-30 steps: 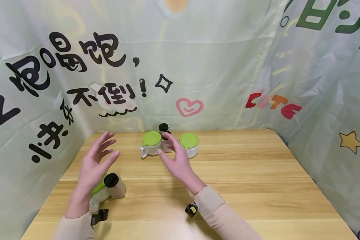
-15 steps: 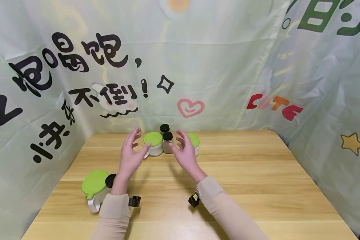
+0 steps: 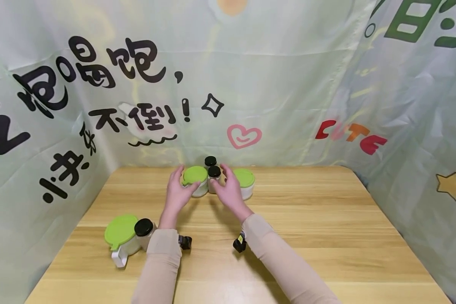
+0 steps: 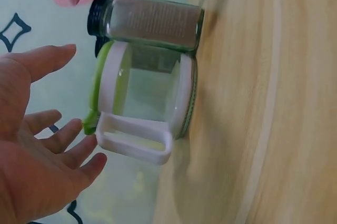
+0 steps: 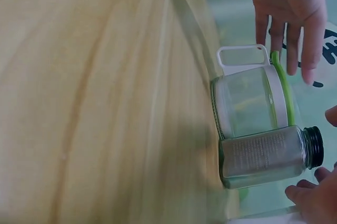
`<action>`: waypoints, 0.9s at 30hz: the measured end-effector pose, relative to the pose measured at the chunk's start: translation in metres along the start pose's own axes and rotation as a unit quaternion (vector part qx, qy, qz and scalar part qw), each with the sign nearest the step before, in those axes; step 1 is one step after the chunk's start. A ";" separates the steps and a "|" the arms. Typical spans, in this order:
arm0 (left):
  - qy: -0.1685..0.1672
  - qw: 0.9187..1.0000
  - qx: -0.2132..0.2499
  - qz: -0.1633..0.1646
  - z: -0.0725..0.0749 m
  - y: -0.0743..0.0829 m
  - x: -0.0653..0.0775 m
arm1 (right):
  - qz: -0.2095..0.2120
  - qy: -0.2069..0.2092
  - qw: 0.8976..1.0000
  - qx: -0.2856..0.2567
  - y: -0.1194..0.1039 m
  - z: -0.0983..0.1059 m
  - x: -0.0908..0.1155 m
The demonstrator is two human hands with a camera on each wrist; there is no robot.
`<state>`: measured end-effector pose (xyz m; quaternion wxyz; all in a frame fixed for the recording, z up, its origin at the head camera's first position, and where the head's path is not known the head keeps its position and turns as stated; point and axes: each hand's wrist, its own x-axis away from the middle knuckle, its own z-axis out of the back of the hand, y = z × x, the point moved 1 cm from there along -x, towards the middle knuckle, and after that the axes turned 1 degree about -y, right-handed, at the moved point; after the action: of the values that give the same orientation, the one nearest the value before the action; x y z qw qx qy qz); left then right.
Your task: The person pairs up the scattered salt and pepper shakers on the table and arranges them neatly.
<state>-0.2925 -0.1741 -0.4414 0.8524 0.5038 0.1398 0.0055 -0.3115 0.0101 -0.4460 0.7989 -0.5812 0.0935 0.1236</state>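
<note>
Near the back of the table, a glass jar with a green lid and white handle (image 3: 195,176) stands beside a black-capped spice bottle (image 3: 214,174) of brownish contents. My left hand (image 3: 177,192) is at the jar's left, its fingers spread around the lid and handle side; the left wrist view shows them uncurled close to the green lid (image 4: 96,90). On the other side, my right hand (image 3: 229,192) has thumb and fingers apart near the spice bottle's black cap (image 5: 314,148). Neither hand grips anything. A second black-capped bottle (image 3: 210,160) shows partly behind.
Another green-lidded jar (image 3: 245,179) stands just right of my right hand. At the front left, a green-lidded jar (image 3: 120,232) and a black-capped bottle (image 3: 143,228) stand together beside my left sleeve. A printed cloth (image 3: 281,93) hangs behind the wooden table (image 3: 308,219).
My left hand has moved away from the front-left jars, rightward and forward to the back jar. My right hand has shifted slightly and stays by the spice bottle. The jars stand where they were.
</note>
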 end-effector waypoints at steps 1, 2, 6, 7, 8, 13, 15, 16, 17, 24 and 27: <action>-0.004 1.000 -0.001 0.003 -0.001 -0.001 -0.002 | 0.001 -0.001 1.000 0.005 0.000 0.000 -0.002; -0.008 1.000 -0.001 0.008 -0.002 -0.001 -0.005 | 0.001 -0.003 1.000 0.009 0.000 0.000 -0.004; -0.024 0.999 0.005 0.024 -0.004 -0.003 -0.012 | 0.001 -0.017 0.999 0.032 0.001 0.001 -0.011; -0.028 0.999 0.010 0.027 -0.004 -0.003 -0.013 | 0.001 -0.021 0.999 0.038 0.001 0.001 -0.012; -0.032 0.999 0.014 0.030 -0.005 -0.004 -0.014 | 0.000 -0.025 0.999 0.044 0.000 0.001 -0.013; -0.050 0.998 0.027 0.039 -0.006 -0.012 -0.020 | 0.002 -0.042 0.997 0.067 0.001 -0.001 -0.017; -0.054 0.997 0.027 0.042 -0.007 -0.015 -0.021 | 0.003 -0.048 0.996 0.072 0.001 -0.002 -0.019; -0.054 0.997 0.025 0.043 -0.007 -0.016 -0.021 | 0.005 -0.051 0.996 0.074 0.002 -0.002 -0.020; -0.054 0.997 0.023 0.044 -0.007 -0.017 -0.022 | 0.007 -0.053 0.996 0.074 0.002 -0.003 -0.020; -0.059 0.997 0.023 0.050 -0.010 -0.020 -0.023 | 0.009 -0.053 0.996 0.068 0.002 -0.002 -0.022; -0.060 0.997 0.023 0.051 -0.012 -0.022 -0.023 | 0.006 -0.051 0.996 0.072 0.003 -0.002 -0.022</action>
<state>-0.3207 -0.1784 -0.4598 0.8459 0.5295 0.0623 0.0153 -0.3334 0.0076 -0.4427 0.8416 -0.5144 0.0649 0.1514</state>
